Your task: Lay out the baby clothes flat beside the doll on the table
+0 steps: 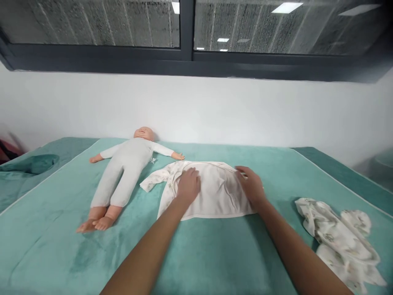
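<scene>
A white baby top [215,192] with a small print lies spread on the bed, one sleeve stretched out to the left. My left hand [188,185] rests on its left part near the neckline, fingers lying on the cloth. At the top's right edge is my right hand [251,186], its fingers bent around the fabric there. To the left a baby doll [130,157] lies on its back, with a white cloth body and bare feet. One of the doll's hands reaches close to the top's upper edge.
A crumpled printed baby garment [337,237] lies at the right. The teal bed cover [76,258] spreads under everything. Behind it rises a white wall [199,110] with a dark-framed window [187,65]. At the far left sits a folded teal cloth [30,164].
</scene>
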Available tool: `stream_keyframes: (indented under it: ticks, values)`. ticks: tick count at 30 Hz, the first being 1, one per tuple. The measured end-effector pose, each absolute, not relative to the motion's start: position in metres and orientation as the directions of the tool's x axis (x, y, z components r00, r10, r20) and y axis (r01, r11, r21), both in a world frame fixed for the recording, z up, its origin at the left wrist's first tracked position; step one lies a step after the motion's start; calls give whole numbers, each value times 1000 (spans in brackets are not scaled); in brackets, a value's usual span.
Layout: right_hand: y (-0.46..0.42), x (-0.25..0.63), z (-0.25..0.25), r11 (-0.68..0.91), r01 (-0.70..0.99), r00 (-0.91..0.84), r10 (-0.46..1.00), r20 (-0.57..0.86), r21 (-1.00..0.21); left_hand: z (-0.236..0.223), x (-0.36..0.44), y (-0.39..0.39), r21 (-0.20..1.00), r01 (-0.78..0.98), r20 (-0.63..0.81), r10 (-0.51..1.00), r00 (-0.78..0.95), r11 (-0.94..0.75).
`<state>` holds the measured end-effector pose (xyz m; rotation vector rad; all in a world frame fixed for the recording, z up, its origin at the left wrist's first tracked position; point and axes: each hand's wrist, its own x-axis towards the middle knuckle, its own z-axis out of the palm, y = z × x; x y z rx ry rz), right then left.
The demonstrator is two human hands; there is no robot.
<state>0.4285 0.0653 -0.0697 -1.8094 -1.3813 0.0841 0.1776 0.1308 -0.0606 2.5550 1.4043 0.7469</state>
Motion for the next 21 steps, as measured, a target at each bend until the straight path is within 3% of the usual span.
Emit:
stream_keyframes:
  ticks: [3,6,8,11,13,17,19,21]
  values:
    - [36,466,-73,-317,806,517,789,331,-500,-59,198,90,413,592,394,722,569,-692]
    - [23,481,-77,-380,801,500,849,170,-462,-55,227,44,370,425,399,555,730,-826]
    - [23,483,-78,-332,771,480,863,154,-544,-53,246,22,305,465,381,554,740,-831]
    - [33,489,-77,-224,660,538,807,244,-717,-53,267,7,215,608,385,639,666,-764]
    - [43,499,-76,-184,603,597,750,286,-776,-55,273,7,211,624,428,645,633,-752]
    - [64,521,-78,-169,561,672,665,326,-810,-57,269,13,455,477,549,659,514,-752]
    - [74,528,-82,-170,549,704,621,344,-818,-56,265,13,592,400,547,714,438,-699]
    - [81,534,-86,-173,550,727,581,366,-817,-53,262,12,655,365,511,744,430,-662]
